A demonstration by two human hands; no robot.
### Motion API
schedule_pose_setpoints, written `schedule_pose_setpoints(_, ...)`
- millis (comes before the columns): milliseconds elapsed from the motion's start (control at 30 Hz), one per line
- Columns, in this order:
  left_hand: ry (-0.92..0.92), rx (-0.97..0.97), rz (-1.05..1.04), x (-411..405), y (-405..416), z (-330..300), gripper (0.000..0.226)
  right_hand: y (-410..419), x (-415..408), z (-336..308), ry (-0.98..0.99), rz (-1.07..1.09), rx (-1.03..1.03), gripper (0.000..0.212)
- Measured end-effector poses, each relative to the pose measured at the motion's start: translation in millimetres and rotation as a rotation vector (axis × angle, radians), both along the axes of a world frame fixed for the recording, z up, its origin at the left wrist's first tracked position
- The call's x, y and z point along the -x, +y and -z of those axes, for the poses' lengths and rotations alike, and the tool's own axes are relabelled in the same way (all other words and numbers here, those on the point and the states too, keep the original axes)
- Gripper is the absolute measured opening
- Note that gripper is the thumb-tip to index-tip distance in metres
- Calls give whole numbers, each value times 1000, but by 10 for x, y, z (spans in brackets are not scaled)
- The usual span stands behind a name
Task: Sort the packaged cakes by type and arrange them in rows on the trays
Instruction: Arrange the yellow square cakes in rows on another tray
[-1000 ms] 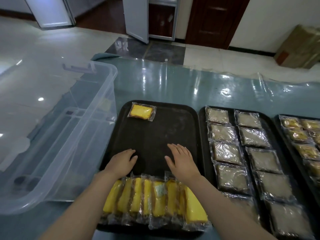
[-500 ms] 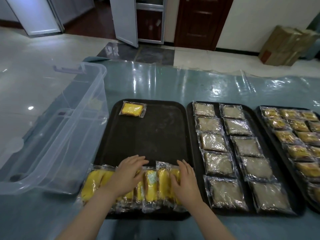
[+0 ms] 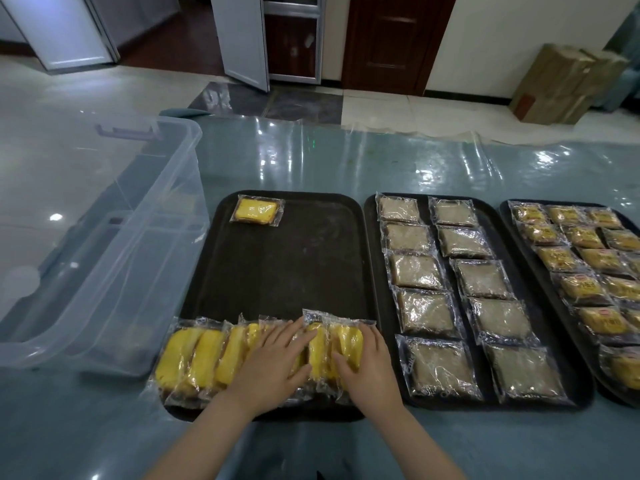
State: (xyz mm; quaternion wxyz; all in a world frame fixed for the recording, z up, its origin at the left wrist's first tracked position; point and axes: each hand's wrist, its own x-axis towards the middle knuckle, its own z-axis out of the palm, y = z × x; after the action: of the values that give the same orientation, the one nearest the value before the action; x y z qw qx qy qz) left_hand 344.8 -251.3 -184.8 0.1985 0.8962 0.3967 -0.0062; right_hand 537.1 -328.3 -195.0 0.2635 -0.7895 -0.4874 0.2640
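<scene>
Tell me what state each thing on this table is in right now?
Left tray: mostly bare.
Single yellow cake: lying flat, far left corner.
Yellow cake row: packets on edge, leaning together at near edge.
Left hand: flat on the row.
Right hand: flat on the row's right end.
Middle tray: two rows of brown cakes.
Plastic bin: open, no lid.

Both hands cover the middle of the yellow cake row [image 3: 207, 358] at bottom centre; the right tray [image 3: 512, 216] and its cakes run off the frame's right edge.
</scene>
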Motion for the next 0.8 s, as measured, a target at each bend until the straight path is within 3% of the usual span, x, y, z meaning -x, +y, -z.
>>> schedule_pose_setpoints(367,-45,-14,16,-149,-149,4,70,-26,-85,-43,135,34,-32,51)
schedule_pose_setpoints(600,-64,69,58,-324,-338,-130,75,5,-55,-121,433,269,-78,26)
schedule_pose_setpoints(800,-214,220,-2,-452,-462,-260,83,28,-57,-115,647,381,-101,26)
